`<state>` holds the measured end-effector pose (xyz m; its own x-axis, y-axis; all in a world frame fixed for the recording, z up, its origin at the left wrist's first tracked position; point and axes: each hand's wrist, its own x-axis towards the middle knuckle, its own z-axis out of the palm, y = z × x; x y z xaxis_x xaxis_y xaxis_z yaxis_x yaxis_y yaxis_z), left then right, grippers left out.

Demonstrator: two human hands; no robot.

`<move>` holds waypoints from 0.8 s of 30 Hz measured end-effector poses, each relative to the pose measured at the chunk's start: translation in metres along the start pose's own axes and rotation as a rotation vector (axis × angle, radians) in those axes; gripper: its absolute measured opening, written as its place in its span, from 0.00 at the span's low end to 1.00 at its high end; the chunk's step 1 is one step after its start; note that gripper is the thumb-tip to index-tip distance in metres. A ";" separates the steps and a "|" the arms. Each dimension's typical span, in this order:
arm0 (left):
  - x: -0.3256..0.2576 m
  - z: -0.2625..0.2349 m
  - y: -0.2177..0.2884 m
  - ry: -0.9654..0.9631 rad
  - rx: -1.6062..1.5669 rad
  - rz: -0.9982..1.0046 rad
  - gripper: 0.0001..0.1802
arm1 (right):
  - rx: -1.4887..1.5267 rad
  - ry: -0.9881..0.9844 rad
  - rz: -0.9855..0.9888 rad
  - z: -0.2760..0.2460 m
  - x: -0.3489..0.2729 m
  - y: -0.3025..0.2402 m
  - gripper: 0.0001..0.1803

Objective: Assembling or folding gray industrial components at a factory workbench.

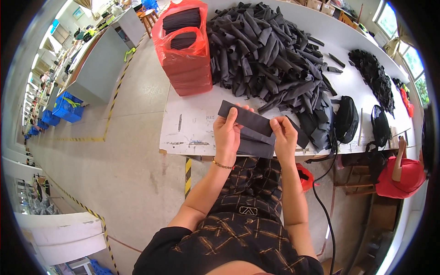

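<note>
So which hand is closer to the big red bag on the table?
Left. The left hand is in front of the big red bag, slightly right; the right hand is farther right.

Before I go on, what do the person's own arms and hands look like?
Short black sleeves leave both forearms uncovered. The left hand and right hand wear no gloves. A thin brownish bracelet, too small to tell if beaded or braided, circles the left wrist; none shows on the right.
</note>
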<state>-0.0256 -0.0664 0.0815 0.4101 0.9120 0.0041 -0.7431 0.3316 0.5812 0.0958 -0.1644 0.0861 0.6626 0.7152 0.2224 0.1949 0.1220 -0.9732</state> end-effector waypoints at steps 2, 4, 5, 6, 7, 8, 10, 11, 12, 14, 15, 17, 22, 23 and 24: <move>-0.003 0.002 0.000 0.011 0.010 0.018 0.11 | -0.039 0.010 0.026 0.003 0.002 0.002 0.14; -0.003 0.002 0.000 0.023 0.018 0.044 0.12 | -0.131 -0.054 0.158 0.001 0.008 -0.001 0.16; -0.002 0.001 -0.001 0.049 0.024 0.070 0.12 | -0.130 -0.049 0.158 0.000 0.005 -0.003 0.16; -0.002 0.001 -0.001 0.077 0.029 0.097 0.12 | 0.110 -0.059 0.243 -0.002 -0.001 -0.005 0.15; -0.001 0.002 -0.001 0.075 0.029 0.094 0.12 | 0.351 -0.068 0.324 -0.002 -0.004 -0.006 0.13; 0.001 0.002 -0.001 0.090 0.029 0.107 0.12 | 0.351 -0.065 0.324 0.002 -0.006 -0.007 0.13; 0.000 0.005 -0.003 0.102 0.031 0.107 0.12 | 0.217 -0.131 0.212 0.010 -0.012 -0.008 0.10; -0.001 0.005 -0.003 0.110 0.028 0.104 0.13 | 0.217 -0.125 0.215 0.008 -0.014 -0.006 0.10; 0.000 0.006 -0.003 0.116 0.025 0.106 0.13 | 0.190 -0.161 0.266 0.008 -0.013 -0.003 0.08; -0.001 0.007 -0.002 0.108 -0.017 0.073 0.13 | 0.175 -0.204 0.316 0.006 -0.012 0.001 0.07; -0.001 0.006 0.000 0.105 -0.059 0.045 0.13 | 0.176 -0.207 0.316 0.005 -0.012 0.001 0.07; 0.002 0.000 0.002 0.096 -0.020 0.053 0.12 | 0.220 -0.229 0.361 0.003 -0.012 0.000 0.09; 0.008 -0.012 -0.003 0.181 -0.116 0.012 0.11 | 0.361 -0.300 0.434 -0.006 -0.023 0.006 0.10; 0.006 -0.013 -0.005 0.173 -0.098 0.002 0.11 | 0.411 -0.317 0.488 -0.007 -0.025 0.010 0.10; 0.004 -0.013 -0.006 0.168 -0.080 -0.008 0.11 | 0.410 -0.321 0.490 -0.006 -0.026 0.007 0.10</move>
<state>-0.0263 -0.0621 0.0678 0.3267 0.9346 -0.1403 -0.7828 0.3508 0.5140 0.0842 -0.1857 0.0742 0.3467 0.9134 -0.2132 -0.3999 -0.0617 -0.9145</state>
